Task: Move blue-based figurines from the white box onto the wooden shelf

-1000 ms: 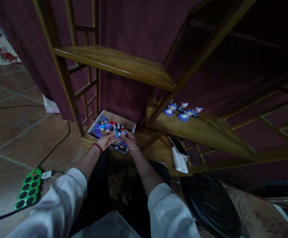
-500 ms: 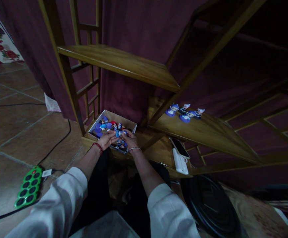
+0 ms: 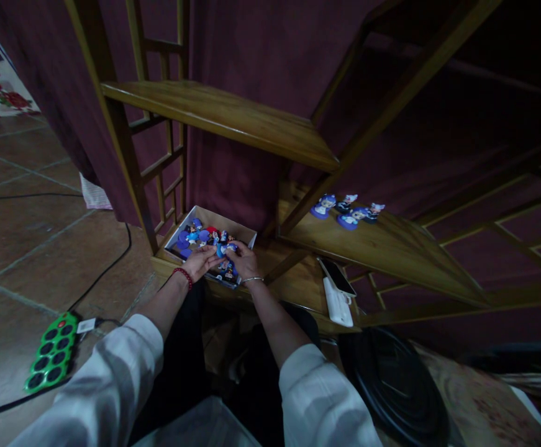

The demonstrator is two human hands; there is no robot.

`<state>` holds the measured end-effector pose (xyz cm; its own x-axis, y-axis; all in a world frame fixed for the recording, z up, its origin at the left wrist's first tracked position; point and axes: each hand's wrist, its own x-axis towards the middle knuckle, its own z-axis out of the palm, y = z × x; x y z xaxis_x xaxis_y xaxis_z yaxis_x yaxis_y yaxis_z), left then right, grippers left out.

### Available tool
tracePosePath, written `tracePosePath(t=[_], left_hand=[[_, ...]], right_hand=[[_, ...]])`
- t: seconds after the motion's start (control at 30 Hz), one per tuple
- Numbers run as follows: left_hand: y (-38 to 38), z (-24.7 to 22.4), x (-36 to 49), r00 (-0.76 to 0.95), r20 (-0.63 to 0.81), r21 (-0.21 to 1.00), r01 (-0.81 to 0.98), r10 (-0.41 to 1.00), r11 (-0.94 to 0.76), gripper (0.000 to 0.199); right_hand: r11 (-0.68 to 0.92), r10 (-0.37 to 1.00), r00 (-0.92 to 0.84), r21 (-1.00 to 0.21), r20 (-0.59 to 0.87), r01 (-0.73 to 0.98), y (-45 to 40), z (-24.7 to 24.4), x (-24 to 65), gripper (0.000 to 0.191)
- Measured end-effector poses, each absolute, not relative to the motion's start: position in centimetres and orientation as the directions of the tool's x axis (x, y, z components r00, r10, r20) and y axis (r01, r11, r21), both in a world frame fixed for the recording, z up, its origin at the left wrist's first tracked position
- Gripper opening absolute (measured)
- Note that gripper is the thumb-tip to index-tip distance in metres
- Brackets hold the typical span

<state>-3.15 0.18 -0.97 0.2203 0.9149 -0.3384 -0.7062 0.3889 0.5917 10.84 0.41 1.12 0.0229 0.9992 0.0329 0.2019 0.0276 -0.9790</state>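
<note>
A small blue figurine (image 3: 226, 249) is held between my two hands above an open cardboard box (image 3: 248, 236). My left hand (image 3: 200, 261) pinches its left side, and my right hand (image 3: 246, 261) has its fingers closed around the right side. Inside the box lie several more figurines (image 3: 192, 234) in blue, purple and red, jumbled together; my hands partly cover them. On the raised shelf (image 3: 391, 254) to the right stand several small figurines (image 3: 354, 216) with blue, purple, black and white parts.
A dark phone (image 3: 338, 277) and a white object (image 3: 338, 304) lie on the lower board at right. A green power strip (image 3: 52, 352) with cables rests on the tiled floor at left. A higher wooden shelf (image 3: 218, 121) overhangs the box. A black round object (image 3: 391, 385) stands at lower right.
The blue figurine has turned slightly between my fingers. Both hands stay over the box in almost the same place, and the view has shifted a little.
</note>
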Motion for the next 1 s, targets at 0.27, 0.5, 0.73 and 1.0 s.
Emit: tracePosePath(t=[0.27, 0.5, 0.73, 1.0], left_hand=[[0.2, -0.7, -3.0, 0.18, -0.344, 0.582, -0.729, 0.922, 0.36, 0.004], [0.0, -0.5, -2.7, 0.196, -0.334, 0.601, -0.709, 0.922, 0.369, 0.009], [0.2, -0.5, -2.6, 0.187, -0.419, 0.565, -0.712, 0.888, 0.417, 0.012], [0.2, -0.2, -2.6, 0.231, -0.429, 0.545, -0.704, 0.873, 0.455, 0.014]], right_hand=[[0.132, 0.991, -0.082, -0.855, 0.105, 0.502, 1.3, 1.6, 11.4, 0.024], [0.312, 0.95, -0.25, -0.574, 0.186, 0.757, 1.5, 3.4, 11.2, 0.02], [0.37, 0.928, -0.355, -0.398, 0.115, 0.84, 1.5, 4.5, 10.5, 0.021], [0.447, 0.889, -0.459, -0.247, 0.011, 0.86, 1.8, 4.9, 10.0, 0.02]])
